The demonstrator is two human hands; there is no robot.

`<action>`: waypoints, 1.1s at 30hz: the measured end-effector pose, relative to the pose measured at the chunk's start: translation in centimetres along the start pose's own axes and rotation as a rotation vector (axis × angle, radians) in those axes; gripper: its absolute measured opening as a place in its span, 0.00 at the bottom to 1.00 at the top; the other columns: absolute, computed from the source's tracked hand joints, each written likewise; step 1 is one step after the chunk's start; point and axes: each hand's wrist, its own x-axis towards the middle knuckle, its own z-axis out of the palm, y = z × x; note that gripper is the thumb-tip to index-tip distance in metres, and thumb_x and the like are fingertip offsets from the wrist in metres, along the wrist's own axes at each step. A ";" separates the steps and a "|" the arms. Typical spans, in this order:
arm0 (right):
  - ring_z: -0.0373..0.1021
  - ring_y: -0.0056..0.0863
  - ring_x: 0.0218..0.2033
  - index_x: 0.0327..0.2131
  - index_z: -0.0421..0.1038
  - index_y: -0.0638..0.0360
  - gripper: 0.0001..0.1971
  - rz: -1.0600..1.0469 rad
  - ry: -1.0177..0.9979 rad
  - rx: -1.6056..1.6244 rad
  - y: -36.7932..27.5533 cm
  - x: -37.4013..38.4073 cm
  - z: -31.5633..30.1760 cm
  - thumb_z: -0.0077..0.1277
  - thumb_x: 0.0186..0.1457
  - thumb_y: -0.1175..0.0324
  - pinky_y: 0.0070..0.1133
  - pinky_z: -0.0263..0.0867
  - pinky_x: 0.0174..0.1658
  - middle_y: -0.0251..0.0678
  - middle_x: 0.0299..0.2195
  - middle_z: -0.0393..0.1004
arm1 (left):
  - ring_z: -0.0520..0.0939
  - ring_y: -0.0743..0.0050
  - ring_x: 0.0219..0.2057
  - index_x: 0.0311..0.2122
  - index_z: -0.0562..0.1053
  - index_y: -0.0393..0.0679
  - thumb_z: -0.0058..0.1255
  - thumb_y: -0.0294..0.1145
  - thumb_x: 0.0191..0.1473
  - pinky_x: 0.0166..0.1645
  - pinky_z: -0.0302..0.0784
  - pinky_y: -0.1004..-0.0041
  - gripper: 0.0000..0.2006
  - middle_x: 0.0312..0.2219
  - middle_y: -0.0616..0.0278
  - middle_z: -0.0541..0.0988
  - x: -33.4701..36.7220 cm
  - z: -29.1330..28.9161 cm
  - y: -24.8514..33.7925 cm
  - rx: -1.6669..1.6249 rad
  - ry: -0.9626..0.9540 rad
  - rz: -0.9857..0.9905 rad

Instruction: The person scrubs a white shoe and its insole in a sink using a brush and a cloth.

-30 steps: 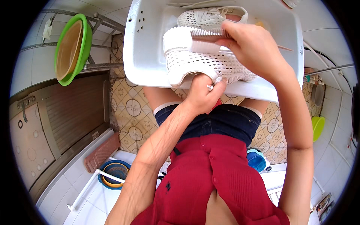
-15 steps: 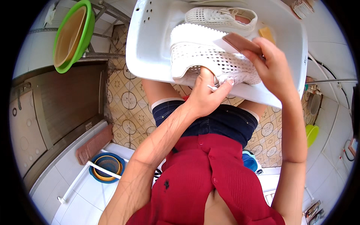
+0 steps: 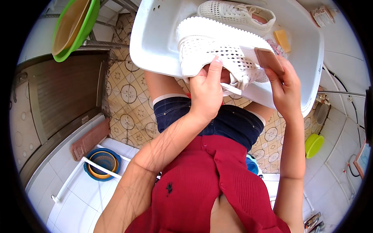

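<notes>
Hand (image 3: 206, 93) grips shoe (image 3: 217, 44); door label (image 3: 85, 119) unreadable.

- Before the person (image 3: 194, 167): the basin (image 3: 155, 46).
- In it, far side: one shoe (image 3: 223, 11), a block (image 3: 282, 41) to its right.
- Over its near side: another shoe (image 3: 206, 42), left hand (image 3: 208, 92) at its opening, brush (image 3: 268, 60) in the right hand (image 3: 286, 91).
- Left of the basin: stacked bowls (image 3: 69, 25).
- Right of the right forearm (image 3: 292, 151): a bowl (image 3: 314, 146).

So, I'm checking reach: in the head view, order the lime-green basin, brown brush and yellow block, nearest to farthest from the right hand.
1. Brown brush: held in the right hand.
2. Yellow block: inside the white tub, upper right.
3. Lime-green basin: outside the tub, lower right.
</notes>
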 end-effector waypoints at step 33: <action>0.71 0.32 0.25 0.29 0.73 0.55 0.07 -0.227 0.241 -0.162 -2.9 0.7 -0.3 0.50 0.42 0.76 0.23 0.67 0.27 0.33 0.26 0.73 | 0.77 0.55 0.45 0.52 0.61 0.31 0.26 0.41 0.63 0.51 0.72 0.59 0.23 0.44 0.46 0.73 -0.7 0.6 2.1 0.119 -0.145 0.025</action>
